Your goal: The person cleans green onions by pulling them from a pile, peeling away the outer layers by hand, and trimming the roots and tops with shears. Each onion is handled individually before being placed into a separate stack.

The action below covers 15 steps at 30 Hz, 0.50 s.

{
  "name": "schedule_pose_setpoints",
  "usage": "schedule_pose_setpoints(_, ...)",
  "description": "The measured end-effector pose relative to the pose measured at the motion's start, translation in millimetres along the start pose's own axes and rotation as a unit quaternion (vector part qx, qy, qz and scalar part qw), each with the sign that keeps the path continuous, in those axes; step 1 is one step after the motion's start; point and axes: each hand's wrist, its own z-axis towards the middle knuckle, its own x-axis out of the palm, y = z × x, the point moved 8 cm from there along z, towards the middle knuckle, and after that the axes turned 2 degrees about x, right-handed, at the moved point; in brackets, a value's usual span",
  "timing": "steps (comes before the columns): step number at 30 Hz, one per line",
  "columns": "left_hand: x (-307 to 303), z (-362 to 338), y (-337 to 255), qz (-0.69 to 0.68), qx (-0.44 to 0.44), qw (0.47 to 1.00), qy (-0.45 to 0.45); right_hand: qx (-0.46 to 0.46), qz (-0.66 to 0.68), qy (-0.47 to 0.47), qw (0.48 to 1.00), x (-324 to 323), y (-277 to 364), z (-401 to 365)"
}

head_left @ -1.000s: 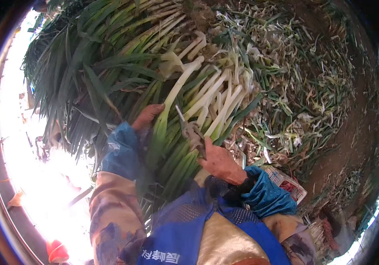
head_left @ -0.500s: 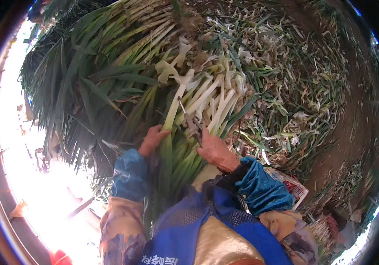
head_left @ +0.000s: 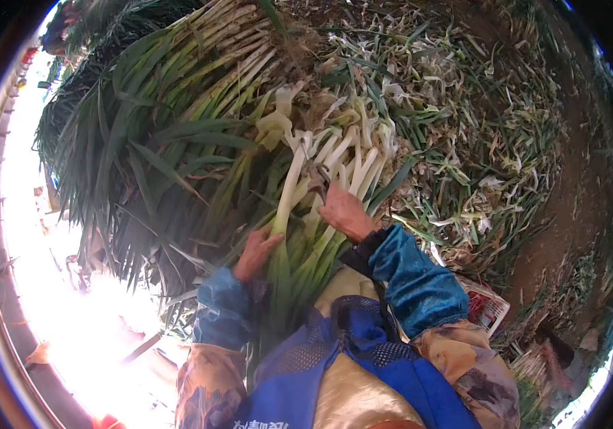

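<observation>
My left hand [head_left: 258, 252] is closed around the green part of a long leek [head_left: 290, 184], its white stalk pointing away from me. In my right hand [head_left: 348, 214] is a small metal hand tool, apparently an air blow gun [head_left: 318, 178], with a thin tip close to the root end of that leek. My right fingers wrap its handle and partly hide it. Beside and beneath the tool lie several white leek stalks [head_left: 365, 171], their leaves running toward my lap. Pale, loose peeled skin [head_left: 275, 123] hangs near the leek's tip.
A large heap of unpeeled leeks [head_left: 199, 79] fills the upper left. Scattered peelings [head_left: 456, 143] cover the ground to the right, with bare soil [head_left: 546, 236] beyond. A white crate [head_left: 488, 304] stands by my right sleeve.
My left hand has moved right and toward my body with the leek. My right hand and the tool have shifted slightly up and to the right, the tip now closer to the leek's end.
</observation>
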Motion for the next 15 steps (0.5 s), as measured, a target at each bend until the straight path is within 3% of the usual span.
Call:
schedule_pose_setpoints(5, 1, -5, -27, -0.039, 0.01, 0.999, -0.007, 0.009, 0.028, -0.058, 0.998, -32, -3, 7)
schedule_pose_setpoints(8, -7, 17, -65, 0.035, 0.086, 0.996, -0.015, 0.003, 0.02, -0.004, 1.0, -35, 5, -28)
schedule_pose_setpoints(11, -7, 32, -105, 0.013, 0.117, 0.991, -0.065, -0.026, 0.02, 0.018, 0.999, -35, 10, -71)
schedule_pose_setpoints(12, 3, 66, -52, 0.085, 0.096, 0.992, -0.015, -0.038, 0.021, 0.017, 0.999, -36, 9, -80)
schedule_pose_setpoints(15, 32, 53, -60, 0.237, 0.186, 0.95, -0.08, 0.049, 0.021, 0.014, 0.998, -34, -22, -87)
